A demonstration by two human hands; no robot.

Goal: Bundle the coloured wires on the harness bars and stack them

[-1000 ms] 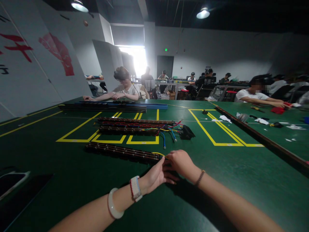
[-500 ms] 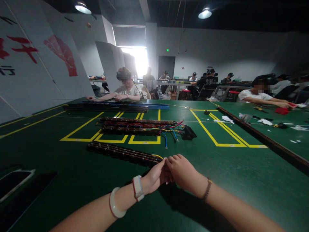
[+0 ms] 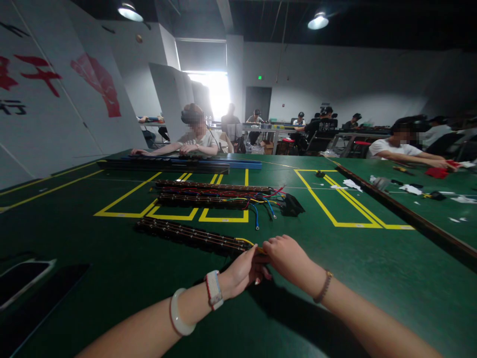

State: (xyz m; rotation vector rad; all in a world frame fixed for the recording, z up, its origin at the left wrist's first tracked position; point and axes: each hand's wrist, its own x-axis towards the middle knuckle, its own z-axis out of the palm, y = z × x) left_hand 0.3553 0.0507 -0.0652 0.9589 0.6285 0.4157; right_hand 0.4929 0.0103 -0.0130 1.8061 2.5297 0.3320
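A black strip with copper-coloured lines (image 3: 194,236) lies at a slant on the green table, and a yellow wire (image 3: 244,241) comes off its right end. My left hand (image 3: 242,271) is closed at that end, thumb and fingers pinching the yellow wire. Just to the right, my right hand (image 3: 288,258) has its fingers curled over the same wire, a short yellow length showing between both hands. My fingers hide the wire's tip. Beyond lie more black strips (image 3: 201,201) with red, blue, yellow and green wires, beside a black end piece (image 3: 292,205).
Yellow tape outlines (image 3: 223,220) mark the green table (image 3: 149,298). A long dark rail (image 3: 406,214) runs along the right, near scraps of white paper (image 3: 352,185). Blue and black bars (image 3: 238,164) lie at the far edge, before a seated person (image 3: 197,139). Dark flat panels (image 3: 48,298) are at left.
My right hand has moved slightly right, away from my left, and a bit of yellow wire now shows between them. The left hand stays about where it was.
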